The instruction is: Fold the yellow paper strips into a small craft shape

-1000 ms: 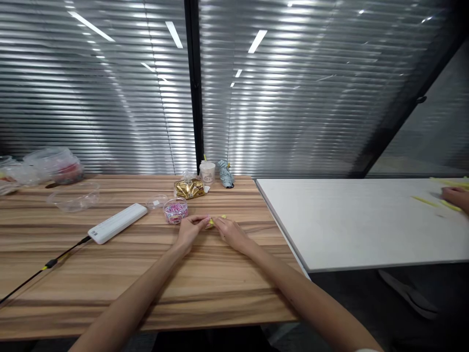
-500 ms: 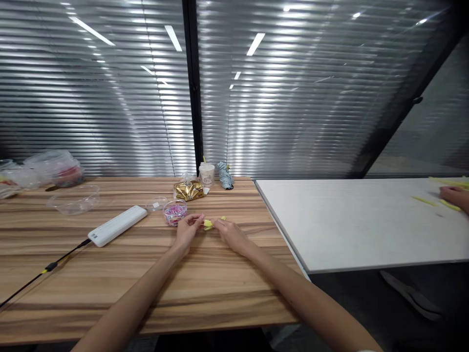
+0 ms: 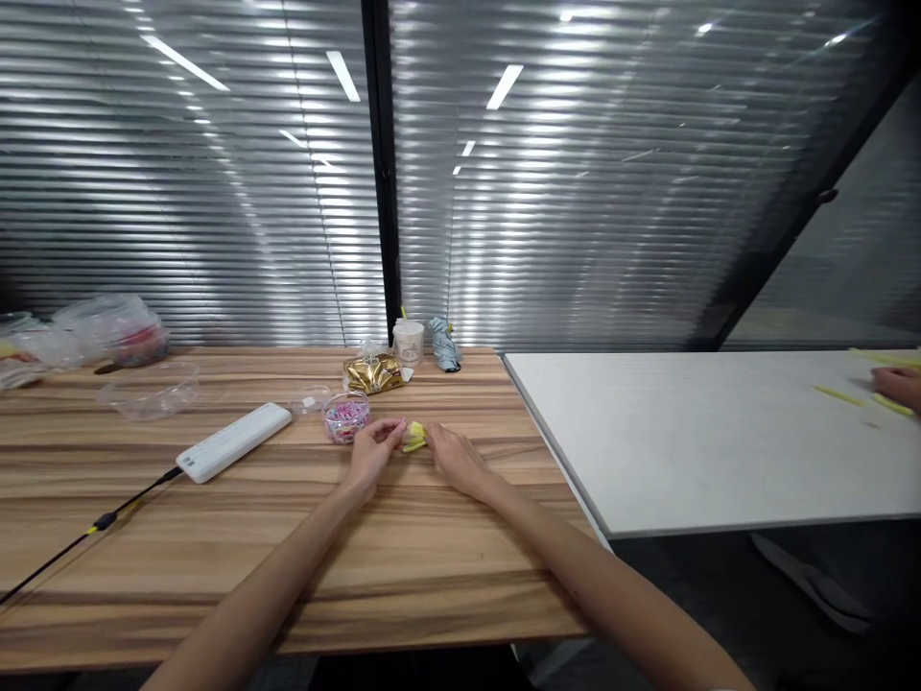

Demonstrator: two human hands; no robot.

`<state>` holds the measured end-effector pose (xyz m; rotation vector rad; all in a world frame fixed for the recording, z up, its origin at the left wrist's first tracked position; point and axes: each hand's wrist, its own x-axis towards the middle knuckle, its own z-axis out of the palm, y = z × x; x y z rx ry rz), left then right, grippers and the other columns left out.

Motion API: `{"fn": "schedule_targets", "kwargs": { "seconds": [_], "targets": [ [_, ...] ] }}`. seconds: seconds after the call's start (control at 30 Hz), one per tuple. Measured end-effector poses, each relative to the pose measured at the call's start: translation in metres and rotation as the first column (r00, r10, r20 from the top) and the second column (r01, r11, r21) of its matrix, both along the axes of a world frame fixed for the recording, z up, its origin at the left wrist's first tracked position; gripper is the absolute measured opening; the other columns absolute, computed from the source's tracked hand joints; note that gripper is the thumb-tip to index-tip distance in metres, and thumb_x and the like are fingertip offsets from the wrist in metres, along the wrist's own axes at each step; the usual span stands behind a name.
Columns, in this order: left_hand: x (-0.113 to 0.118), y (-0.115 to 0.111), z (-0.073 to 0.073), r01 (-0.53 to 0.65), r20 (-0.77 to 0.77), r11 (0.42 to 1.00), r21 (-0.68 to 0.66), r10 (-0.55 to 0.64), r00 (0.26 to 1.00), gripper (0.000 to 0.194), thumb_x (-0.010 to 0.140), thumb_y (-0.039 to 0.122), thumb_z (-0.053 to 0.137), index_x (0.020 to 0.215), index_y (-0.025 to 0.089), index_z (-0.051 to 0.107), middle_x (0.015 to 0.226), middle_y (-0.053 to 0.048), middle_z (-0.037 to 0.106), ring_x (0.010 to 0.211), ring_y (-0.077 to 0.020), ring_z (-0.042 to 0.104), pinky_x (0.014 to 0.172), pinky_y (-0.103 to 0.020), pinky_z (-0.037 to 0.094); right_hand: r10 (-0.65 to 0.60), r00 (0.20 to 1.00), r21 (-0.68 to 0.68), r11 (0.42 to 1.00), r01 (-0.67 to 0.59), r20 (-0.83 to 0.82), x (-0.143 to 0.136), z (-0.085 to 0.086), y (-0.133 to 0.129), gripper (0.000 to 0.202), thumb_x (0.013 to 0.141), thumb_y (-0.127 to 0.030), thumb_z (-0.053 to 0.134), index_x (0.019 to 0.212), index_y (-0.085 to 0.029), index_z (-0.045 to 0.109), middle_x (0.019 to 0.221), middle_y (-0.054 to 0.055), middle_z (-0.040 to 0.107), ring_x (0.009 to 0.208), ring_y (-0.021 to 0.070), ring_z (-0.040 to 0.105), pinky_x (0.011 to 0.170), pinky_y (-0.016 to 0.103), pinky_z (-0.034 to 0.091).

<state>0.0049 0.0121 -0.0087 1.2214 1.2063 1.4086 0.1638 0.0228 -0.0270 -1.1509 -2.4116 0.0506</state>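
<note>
- While both hands meet on the wooden desk (image 3: 403, 566), the left hand (image 3: 372, 449) and right hand (image 3: 452, 458) pinch a small yellow piece (image 3: 415, 437) between their fingertips.
- It looks light, thin and bendable; best held at its ends.
- Just left of the grip sits a bead cup (image 3: 346, 416).

Small yellow folded strip (image 3: 415, 438) lies on wood.

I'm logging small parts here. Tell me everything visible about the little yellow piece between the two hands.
The small yellow piece looks like a thin folded strip, maybe paper or plastic; it is too small to tell. It sits just above the wooden table, pinched between the fingertips of the left hand and the right hand, right of the clear tub of pink bits.
</note>
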Motion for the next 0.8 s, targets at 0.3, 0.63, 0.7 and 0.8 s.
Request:
{"fn": "schedule_targets", "kwargs": {
  "seconds": [0.3,0.63,0.7,0.8],
  "targets": [
    [0.0003,-0.0003,-0.0015,0.08,-0.008,0.997,-0.025,-0.08,0.997,0.039,0.055,0.039,0.071,0.082,0.011,0.064,0.077,-0.006,0.064,0.065,-0.0138,0.055,0.06,-0.024,0.043,0.054,0.997,-0.023,0.998,-0.055,-0.049,-0.0016,-0.0002,0.0001,0.019,0.09,-0.017,0.032,0.104,-0.014,0.043,0.09,0.009,0.059,0.08,0.0176,0.056,0.066,0.026,0.041],
    [0.0022,-0.0025,0.0019,0.19,0.232,0.979,-0.079,-0.167,0.958,0.032,0.054,0.03,0.075,0.079,0.012,0.066,0.078,-0.006,0.064,0.071,-0.0136,0.056,0.064,-0.024,0.043,0.092,0.995,0.123,0.989,-0.087,-0.034,-0.0017,0.0003,-0.001,0.025,0.092,-0.024,0.033,0.112,-0.014,0.045,0.099,0.009,0.061,0.084,0.0174,0.059,0.068,0.026,0.044],
    [0.002,-0.0035,0.0036,0.223,0.274,0.971,-0.089,-0.191,0.943,0.031,0.054,0.028,0.075,0.079,0.012,0.067,0.079,-0.007,0.065,0.071,-0.0134,0.056,0.064,-0.023,0.043,0.081,0.996,0.148,0.986,-0.075,-0.032,-0.0016,-0.0016,-0.0007,0.024,0.091,-0.023,0.034,0.109,-0.014,0.047,0.095,0.009,0.062,0.081,0.0177,0.06,0.067,0.026,0.044],
    [0.001,-0.0035,0.0036,0.279,0.325,0.954,-0.106,-0.232,0.917,0.033,0.053,0.026,0.076,0.082,0.014,0.069,0.083,-0.008,0.065,0.073,-0.0131,0.055,0.067,-0.024,0.042,0.071,0.997,0.176,0.982,-0.062,-0.044,-0.0013,-0.0025,-0.0011,0.023,0.091,-0.022,0.035,0.107,-0.014,0.049,0.092,0.009,0.063,0.079,0.0182,0.06,0.065,0.026,0.045]
  ]
}}
